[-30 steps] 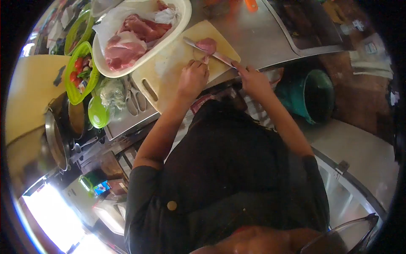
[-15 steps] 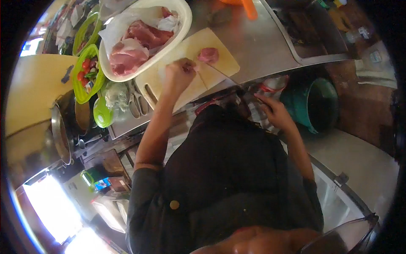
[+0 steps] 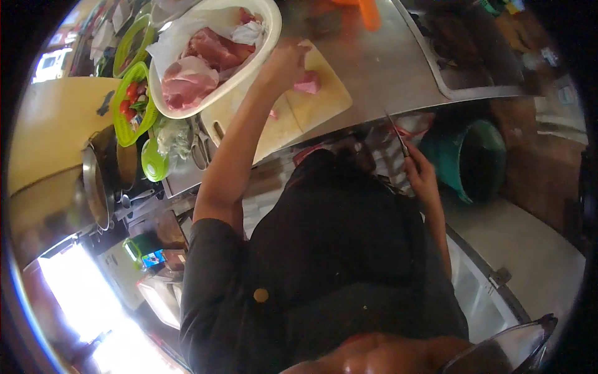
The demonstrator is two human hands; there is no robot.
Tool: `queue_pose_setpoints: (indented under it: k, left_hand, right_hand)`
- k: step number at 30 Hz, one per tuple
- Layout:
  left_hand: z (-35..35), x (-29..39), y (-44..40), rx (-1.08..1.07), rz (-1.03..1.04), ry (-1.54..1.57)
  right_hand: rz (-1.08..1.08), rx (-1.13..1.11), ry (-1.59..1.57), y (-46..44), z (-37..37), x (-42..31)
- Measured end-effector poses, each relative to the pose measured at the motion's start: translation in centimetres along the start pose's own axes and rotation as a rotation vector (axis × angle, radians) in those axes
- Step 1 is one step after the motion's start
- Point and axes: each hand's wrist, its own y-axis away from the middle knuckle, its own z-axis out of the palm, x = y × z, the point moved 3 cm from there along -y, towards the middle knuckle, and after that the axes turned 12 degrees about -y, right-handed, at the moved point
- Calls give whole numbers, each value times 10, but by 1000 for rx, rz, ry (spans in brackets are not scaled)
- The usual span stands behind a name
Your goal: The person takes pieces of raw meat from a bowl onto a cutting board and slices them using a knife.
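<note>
My left hand is over the far part of the pale cutting board, right beside a chunk of pink meat. Its fingers are blurred and partly turned away, so whether they grip the meat is unclear. A small meat scrap lies on the board near my left forearm. In my right hand is a knife, held off the board's right side with its blade pointing up and away from me. The fingers are wrapped round its handle.
A white tub with large raw meat pieces stands at the board's left. Nearby are a green basket of vegetables, scissors and a plastic bag. A sink is at right, with a green bin below the counter edge.
My left hand has moved farther away over the board, to beside the meat chunk. My right hand has drawn the knife off the board to the right, and the blade now points away.
</note>
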Motion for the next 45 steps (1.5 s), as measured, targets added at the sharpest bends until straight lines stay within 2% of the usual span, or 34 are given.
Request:
queue_pose_setpoints:
  k: [1, 4, 6, 9, 12, 15, 17, 20, 22, 24, 27, 29, 30, 33, 35, 36, 39, 41, 42, 44, 45]
  left_hand:
    - [-4, 3, 10, 34, -3, 91]
    - [-26, 7, 45, -252, -167, 112]
    - [-7, -7, 93, -249, -153, -100]
    - [-1, -7, 119, -157, -202, -36]
    - [2, -9, 116, -160, -237, 83]
    - [5, -16, 81, -141, -60, -68]
    - [-25, 5, 46, -56, -284, 152]
    - [2, -1, 7, -12, -297, 174]
    - [26, -6, 4, -149, -236, 102]
    - [34, -5, 5, -149, -153, 52]
    - [14, 11, 21, 12, -17, 63]
    - [18, 10, 34, 83, 53, 136]
    - [22, 9, 35, 0, 26, 149]
    - [35, 6, 35, -229, -37, 225]
    - [40, 3, 37, -349, -66, 317]
    - [34, 6, 43, -336, -123, 346]
    - [23, 9, 62, -285, -260, 522]
    - [35, -6, 80, -234, -319, 758]
    - [28, -9, 85, -161, -391, 651]
    - [4, -8, 98, -17, -533, 434]
    - [0, -10, 104, 77, -524, 395]
  right_hand:
    - [-50, -2, 9, -1, -1, 2]
    - [-148, 6, 31, -4, -5, 15]
    - [-140, 20, 39, -5, -9, 25]
    - [82, 4, -74, -5, -7, 17]
    - [-19, -18, -101, -11, -7, 21]
    - [-13, -39, -155, -13, -3, 8]
    - [-80, -46, -99, -15, -2, 3]
    - [-127, -54, -42, -18, -4, 3]
    - [-134, -54, -35, -16, -4, 5]
    - [-107, -55, -60, -14, -5, 11]
    - [31, -72, -124, -10, -7, 19]
    - [19, -70, -139, -10, -5, 21]
    - [10, -70, -145, -12, -4, 22]
    - [-214, -39, 9, -18, 7, 23]
    - [-260, -55, 37, -25, 14, 35]
    - [-282, -62, 50, -27, 16, 38]
    - [-9, -163, 134, -25, 33, 0]
    - [-250, -204, 205, -33, 44, 11]
    - [-371, -225, 239, -34, 48, 14]
    - [-267, -233, 179, -29, 65, -9]
    - [-271, -236, 172, -28, 69, -15]
